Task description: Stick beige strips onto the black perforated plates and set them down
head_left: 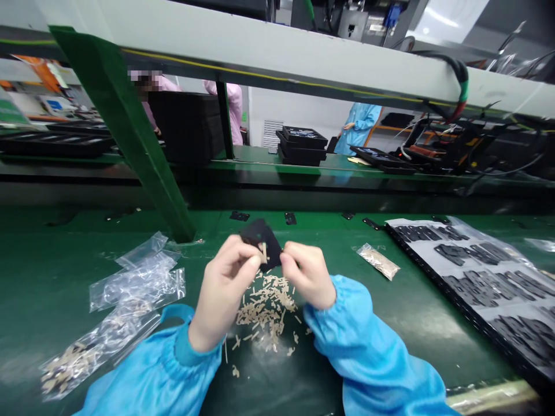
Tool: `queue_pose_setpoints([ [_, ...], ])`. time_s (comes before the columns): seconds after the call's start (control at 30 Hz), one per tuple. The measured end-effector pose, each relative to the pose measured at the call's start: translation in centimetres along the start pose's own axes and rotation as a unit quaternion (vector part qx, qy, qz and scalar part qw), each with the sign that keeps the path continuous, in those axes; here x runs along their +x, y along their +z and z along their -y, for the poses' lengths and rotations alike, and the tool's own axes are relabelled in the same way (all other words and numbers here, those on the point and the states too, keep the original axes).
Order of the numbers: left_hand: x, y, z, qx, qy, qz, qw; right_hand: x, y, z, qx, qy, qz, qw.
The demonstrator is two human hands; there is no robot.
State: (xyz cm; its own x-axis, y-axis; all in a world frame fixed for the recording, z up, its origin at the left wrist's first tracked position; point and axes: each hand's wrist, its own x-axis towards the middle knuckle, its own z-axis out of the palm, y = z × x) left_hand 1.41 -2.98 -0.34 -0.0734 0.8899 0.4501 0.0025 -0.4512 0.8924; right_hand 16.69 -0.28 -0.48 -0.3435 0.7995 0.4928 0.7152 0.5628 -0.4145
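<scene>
My left hand [225,283] pinches a thin, flat black sheet [272,238] between thumb and fingers, holding it tilted above the bench. Small tan strips [263,252] show on the sheet's face near my left fingertips. At the sheet's right corner is my right hand [309,276], its fingers closed in a pinch; what they grip is too small or hidden to make out. Beneath both hands, a loose heap of small tan pieces [271,303] is scattered on the green bench top [203,387].
Clear plastic bags [134,277] lie at left, one with tan pieces [65,370]. A small filled bag [379,261] lies right of my hands, beside a tray [433,289] of black parts. Small black parts [290,218] lie behind. A green post [130,133] slants at left. People stand beyond.
</scene>
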Motion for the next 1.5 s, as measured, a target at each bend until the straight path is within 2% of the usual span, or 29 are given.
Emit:
queue_pose_setpoints([
  [0.03, 0.9, -0.4, 0.7, -0.01, -0.005, -0.011, 1.0, 0.8, 0.2, -1.4, -0.094, 0.072, 0.071, 0.99],
  [0.13, 3.8, -2.3, 3.8, 0.015, -0.017, -0.102, 0.995, 3.2, 1.0, -6.7, -0.186, 0.157, 0.099, 0.965],
  [0.23, 5.9, -4.2, 6.7, 0.064, -0.057, -0.099, 0.991, 5.1, 2.1, -11.6, -0.254, 0.219, 0.145, 0.931],
  [0.3, 6.5, -5.1, 8.0, 0.075, -0.079, -0.076, 0.991, 6.2, 2.9, -14.0, -0.283, 0.245, 0.173, 0.911],
  [0.43, 6.7, -5.7, 9.2, 0.091, -0.111, -0.038, 0.989, 8.2, 4.1, -16.6, -0.32, 0.274, 0.203, 0.884],
  [0.57, 6.8, -5.8, 9.5, 0.091, -0.128, -0.022, 0.987, 9.6, 5.6, -17.3, -0.332, 0.288, 0.207, 0.874],
  [0.73, 6.8, -5.5, 8.9, 0.088, -0.138, 0.003, 0.987, 10.3, 7.5, -17.1, -0.289, 0.298, 0.234, 0.879],
  [0.83, 6.5, -5.0, 7.9, 0.084, -0.135, 0.023, 0.987, 10.4, 6.6, -16.9, -0.242, 0.307, 0.243, 0.888],
  [0.93, 6.0, -4.2, 7.1, 0.069, -0.136, 0.048, 0.987, 10.1, 4.7, -15.6, -0.17, 0.298, 0.228, 0.911],
  [1.07, 4.9, -2.7, 6.2, 0.04, -0.149, 0.066, 0.986, 8.5, 3.3, -11.0, -0.013, 0.227, 0.205, 0.952],
  [1.2, 3.7, -1.4, 5.0, -0.001, -0.152, 0.095, 0.984, 5.3, 2.7, -5.6, 0.163, 0.131, 0.19, 0.959],
  [1.37, 2.7, -0.1, 3.6, -0.098, -0.15, 0.086, 0.98, 2.5, 1.9, -2.6, 0.292, 0.067, 0.113, 0.947],
  [1.43, 2.4, 0.3, 3.2, -0.106, -0.154, 0.086, 0.979, 2.0, 1.8, -2.0, 0.259, 0.044, 0.035, 0.964],
  [1.5, 2.2, 0.5, 3.0, -0.068, -0.136, 0.069, 0.986, 1.4, 1.9, -1.4, 0.156, 0.022, -0.073, 0.985],
])
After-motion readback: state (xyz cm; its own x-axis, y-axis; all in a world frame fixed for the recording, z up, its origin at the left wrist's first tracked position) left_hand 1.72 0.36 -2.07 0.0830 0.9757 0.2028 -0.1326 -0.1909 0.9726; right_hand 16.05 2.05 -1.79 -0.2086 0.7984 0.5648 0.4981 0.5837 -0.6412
